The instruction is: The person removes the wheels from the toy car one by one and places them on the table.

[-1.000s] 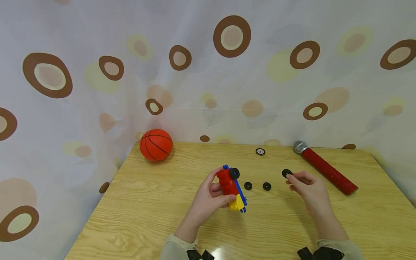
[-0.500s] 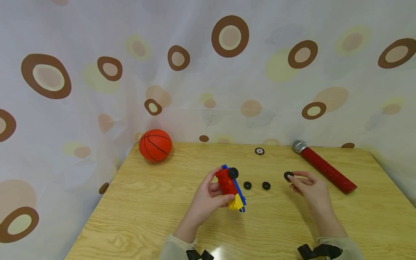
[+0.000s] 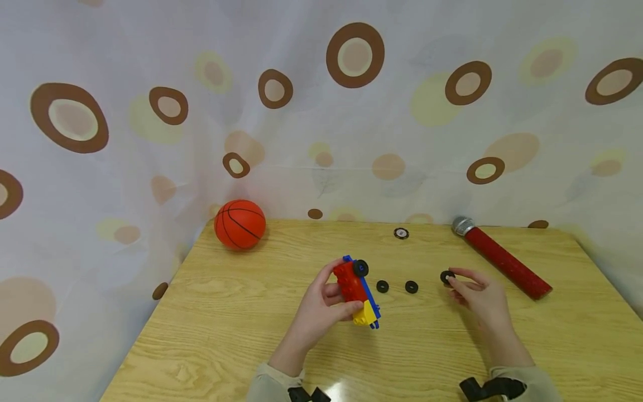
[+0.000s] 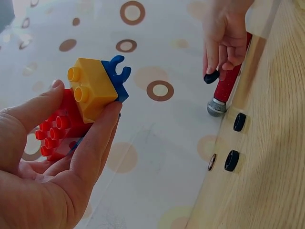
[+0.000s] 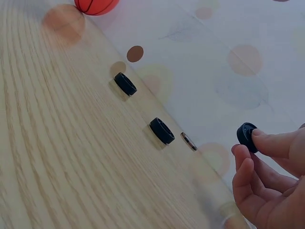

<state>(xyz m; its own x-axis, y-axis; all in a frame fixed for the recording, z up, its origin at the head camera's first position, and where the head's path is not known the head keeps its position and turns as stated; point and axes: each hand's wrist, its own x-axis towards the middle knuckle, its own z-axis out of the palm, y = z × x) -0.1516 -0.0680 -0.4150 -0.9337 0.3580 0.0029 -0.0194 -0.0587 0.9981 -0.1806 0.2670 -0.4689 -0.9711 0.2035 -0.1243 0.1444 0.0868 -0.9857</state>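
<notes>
The fingers of the left hand [image 3: 317, 314] grip a toy car [image 3: 351, 282], on which one black wheel [image 3: 360, 268] is mounted. The right hand [image 3: 483, 301] pinches a loose wheel [image 5: 244, 138]; two other wheels [image 5: 160, 131] lie between both hands' fingers, so three seem not yet fitted. Beneath is a pale wooden desk [image 3: 211, 318]; beyond the fingers hangs a spotted cloth [image 3: 301, 128].

2 low black tyres [image 5: 125, 84] lie between the toy car [image 3: 351, 282] and right hand [image 3: 483, 302], passable from above.
</notes>
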